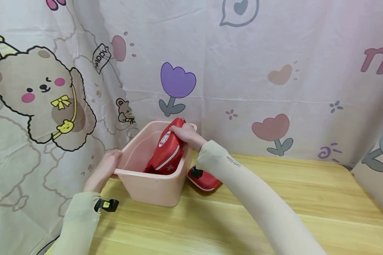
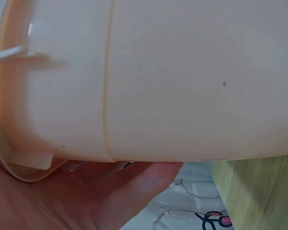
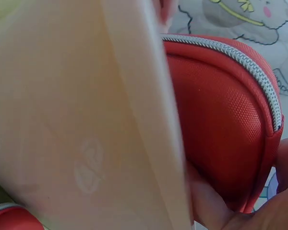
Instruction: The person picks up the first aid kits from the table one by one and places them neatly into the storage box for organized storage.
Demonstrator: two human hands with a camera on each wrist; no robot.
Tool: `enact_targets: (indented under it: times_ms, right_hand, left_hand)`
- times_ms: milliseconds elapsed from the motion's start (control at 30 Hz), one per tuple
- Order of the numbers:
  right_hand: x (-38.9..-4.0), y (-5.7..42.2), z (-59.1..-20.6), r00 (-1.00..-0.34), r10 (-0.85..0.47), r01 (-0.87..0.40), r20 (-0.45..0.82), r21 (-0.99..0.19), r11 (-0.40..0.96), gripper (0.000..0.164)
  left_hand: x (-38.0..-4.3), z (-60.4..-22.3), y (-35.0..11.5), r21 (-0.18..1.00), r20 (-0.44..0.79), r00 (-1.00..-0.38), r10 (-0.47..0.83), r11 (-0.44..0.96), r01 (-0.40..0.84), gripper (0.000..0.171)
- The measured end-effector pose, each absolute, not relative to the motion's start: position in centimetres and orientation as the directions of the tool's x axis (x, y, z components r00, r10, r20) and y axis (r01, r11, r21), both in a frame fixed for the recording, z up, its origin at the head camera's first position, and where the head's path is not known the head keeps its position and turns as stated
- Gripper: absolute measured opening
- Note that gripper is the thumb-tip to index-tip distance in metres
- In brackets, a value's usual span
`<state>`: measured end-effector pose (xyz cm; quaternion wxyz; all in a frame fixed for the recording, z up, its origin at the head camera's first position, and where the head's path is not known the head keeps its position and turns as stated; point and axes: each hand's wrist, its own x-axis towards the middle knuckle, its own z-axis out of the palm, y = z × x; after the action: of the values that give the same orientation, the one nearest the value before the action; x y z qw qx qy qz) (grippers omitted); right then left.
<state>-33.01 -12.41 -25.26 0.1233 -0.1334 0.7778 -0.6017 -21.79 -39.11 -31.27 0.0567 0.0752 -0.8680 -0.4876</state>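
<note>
A pale pink plastic bin (image 1: 153, 186) stands on the wooden table, its mouth toward me. At its left rim, my left hand (image 1: 106, 164) grips the edge; the left wrist view has that hand (image 2: 110, 196) against the bin's outer wall (image 2: 192, 86). My right hand (image 1: 188, 135) reaches over the right rim and pinches the upper end of a red first-aid pouch (image 1: 170, 150), which is tilted inside the bin. In the right wrist view, thumb and fingers hold the edge of the red zippered pouch (image 3: 216, 120), partly hidden by the bin wall (image 3: 77, 120).
A second red zippered case (image 1: 207, 182) lies on the table (image 1: 274, 198) just right of the bin, partly covered by my right forearm. A curtain (image 1: 217, 78) with printed bears and flowers hangs behind and to the left, close to the bin.
</note>
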Motion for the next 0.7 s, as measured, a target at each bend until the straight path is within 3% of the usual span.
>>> enact_targets:
  times_ms: [233,533,700]
  right_hand:
    - [-33.8,-13.2,-25.2,-0.929,-0.370,-0.130,-0.029,-0.909,0.395,0.030]
    - [-34.6,-14.3,-25.3,-0.944,-0.317,-0.104,-0.092,-0.828,0.551,0.030]
    - [-34.6,-14.8,-25.7,-0.935,-0.339,-0.118,-0.102,-0.814,0.568,0.029]
  left_hand:
    - [-22.0,-31.4,-39.1,0.850,0.026,-0.980,-0.199,0.520,-0.083,0.049]
    - [-22.2,-31.4,-38.9,0.852,0.031,-0.980,-0.195,0.518,-0.076,0.047]
    - [-22.0,-31.5,-39.0,0.850,0.033,-0.980,-0.197,0.521,-0.076,0.047]
